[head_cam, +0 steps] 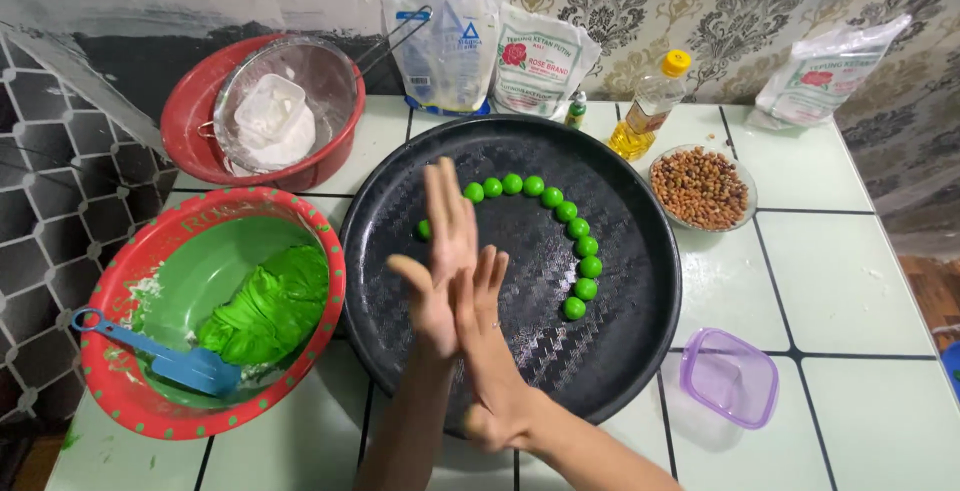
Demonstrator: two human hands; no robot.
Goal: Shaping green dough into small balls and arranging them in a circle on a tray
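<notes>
Over the round black tray point(620, 351) on the tiled counter point(850, 281), the left hand point(440, 261) and right hand point(490, 351) press palm to palm, fingers straight, anything between them hidden, beside a curved row of green dough balls point(575, 241).

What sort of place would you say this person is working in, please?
Most likely a home kitchen: a white tiled counter holds flour bags, a bottle of cooking oil, and a bowl of green dough beside a black tray of dough balls.

Home kitchen: tiled counter point(830, 281), flour bags point(540, 66), oil bottle point(648, 109), green dough point(270, 306).
</notes>
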